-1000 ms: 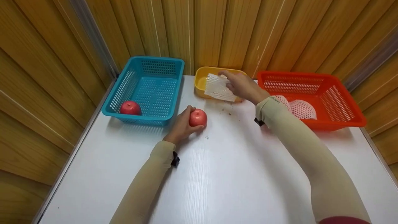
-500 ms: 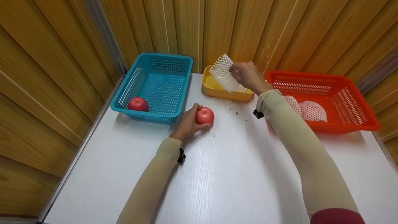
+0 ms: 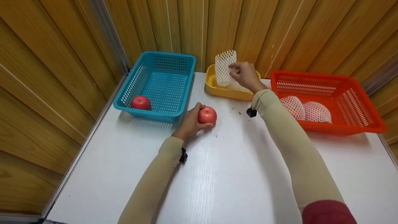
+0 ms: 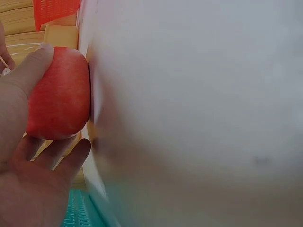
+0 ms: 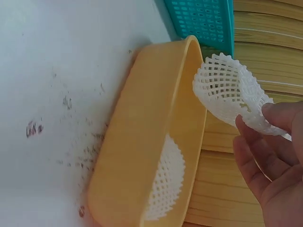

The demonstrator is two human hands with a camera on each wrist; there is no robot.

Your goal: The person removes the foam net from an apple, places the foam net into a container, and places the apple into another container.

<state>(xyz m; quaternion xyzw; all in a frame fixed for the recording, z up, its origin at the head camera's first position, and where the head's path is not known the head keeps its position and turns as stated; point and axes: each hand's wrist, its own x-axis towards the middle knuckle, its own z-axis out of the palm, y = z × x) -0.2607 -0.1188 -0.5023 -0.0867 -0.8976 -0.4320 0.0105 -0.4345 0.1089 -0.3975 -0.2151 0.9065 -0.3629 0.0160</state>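
My left hand [image 3: 191, 123] grips a red apple [image 3: 207, 115] that stands on the white table, thumb on one side and fingers on the other. In the left wrist view the apple [image 4: 61, 94] sits between the thumb and spread fingers. My right hand [image 3: 245, 74] pinches a white foam net sleeve [image 3: 224, 68] above the yellow bin [image 3: 228, 92]. The right wrist view shows thumb and forefinger on the edge of that foam net sleeve [image 5: 229, 90], its mesh end standing open. Another foam net [image 5: 166, 182] lies inside the bin.
A blue basket [image 3: 148, 114] at the left holds one red apple [image 3: 141, 102]. On the right, a red basket [image 3: 345, 129] holds net-wrapped fruit [image 3: 317, 112]. Dark specks [image 5: 80, 156] mark the table before the yellow bin. Wooden panelling [image 3: 192, 28] rises behind.
My right hand has lifted the foam net from low at the yellow bin's front to above it, and the net now stands more upright. My left hand keeps its hold on the apple.
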